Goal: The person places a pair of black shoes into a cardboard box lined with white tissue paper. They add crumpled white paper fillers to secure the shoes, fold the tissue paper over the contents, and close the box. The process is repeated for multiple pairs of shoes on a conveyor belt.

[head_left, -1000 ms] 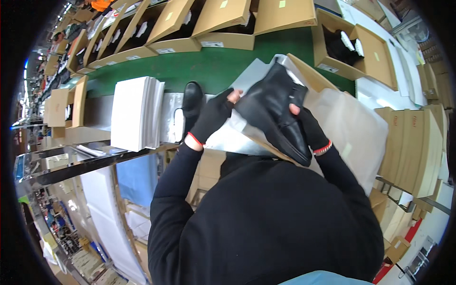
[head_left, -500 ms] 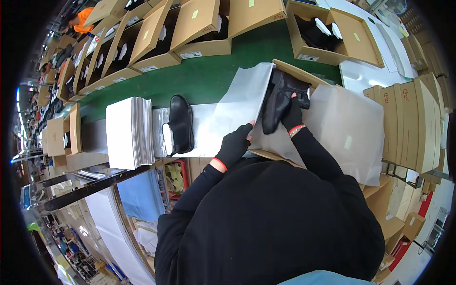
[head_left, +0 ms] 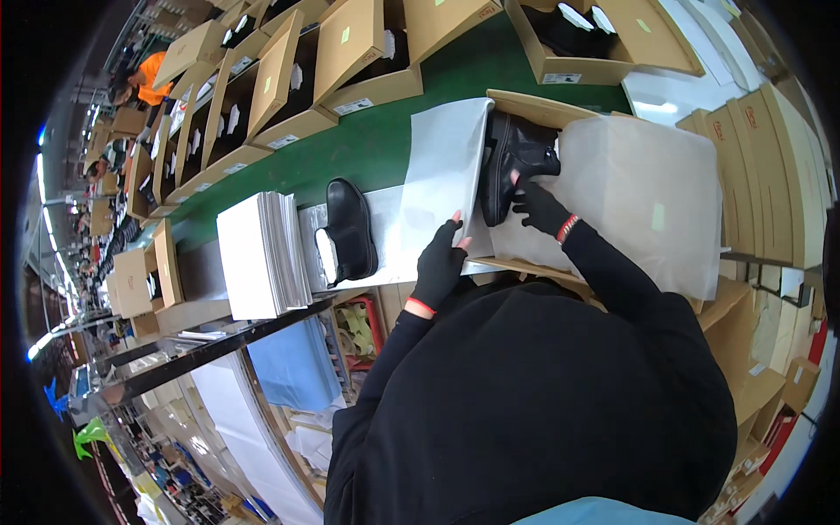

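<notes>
A black boot [head_left: 518, 157] lies on its side in an open cardboard box [head_left: 538, 108] lined with thin white paper. Beside its shaft, my right hand [head_left: 541, 208], in a black fingerless glove, has its fingers apart, one fingertip at or very close to the boot. My left hand [head_left: 440, 264], gloved the same way, is at the lower edge of the white paper sheet [head_left: 442, 166], with thumb and index finger apart. A second black boot [head_left: 352, 229] lies to the left on the metal worktop, white stuffing showing at its opening.
A thick stack of white paper [head_left: 262, 254] stands at the left. Open shoe boxes [head_left: 372, 92] holding black footwear line the back of the green surface [head_left: 306, 162]. Closed boxes [head_left: 761, 175] are stacked at the right. A person in orange [head_left: 147, 74] is far left.
My right hand has loosened from the boot, which now lies deeper in the box. My left fingers have spread at the paper's edge. The whole view has shifted slightly.
</notes>
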